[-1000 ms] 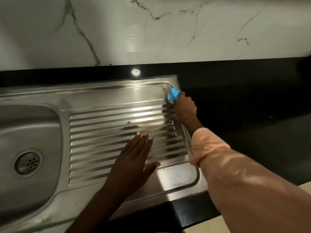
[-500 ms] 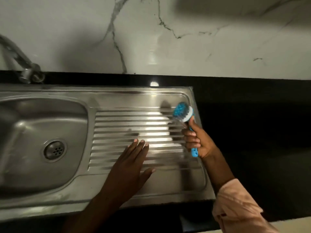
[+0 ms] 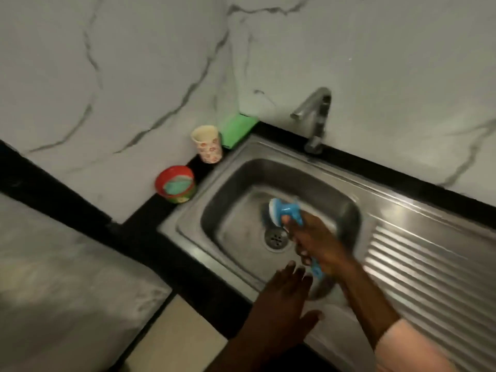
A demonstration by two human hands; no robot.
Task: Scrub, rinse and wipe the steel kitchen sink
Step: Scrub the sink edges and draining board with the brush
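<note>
Over the basin of the steel sink (image 3: 236, 181), the right hand (image 3: 319, 248) is wrapped around the handle of a blue scrub brush (image 3: 284, 212), fingers curled tight on it. The brush head sits low in the bowl, just above the round drain (image 3: 276, 237); motion blur hides whether the bristles touch the steel. Only the tail of the handle shows below the fist, the middle being covered by the fingers.

The left hand (image 3: 284, 296) lies nearer the viewer, fingers straight and slightly spread, holding nothing, over the front rim of the sink. Whether the palm presses the rim or floats just above it cannot be made out. Its fingertips reach close to the tail of the brush handle.

Around the hands the bowl's walls leave free steel to the left and behind the brush. A ribbed drainboard (image 3: 429, 269) runs off to the right and is cut by the frame edge. Behind the bowl a tap (image 3: 314, 114) leans out from the black counter strip (image 3: 402, 181).

At the left back corner stand a patterned paper cup (image 3: 207, 143), a green sponge (image 3: 237, 127) against the marble wall (image 3: 134, 76), and a red tub (image 3: 175, 185) with something pale green inside, too blurred to name. A pale pink sleeve (image 3: 408, 347) is cut off at the lower right.
</note>
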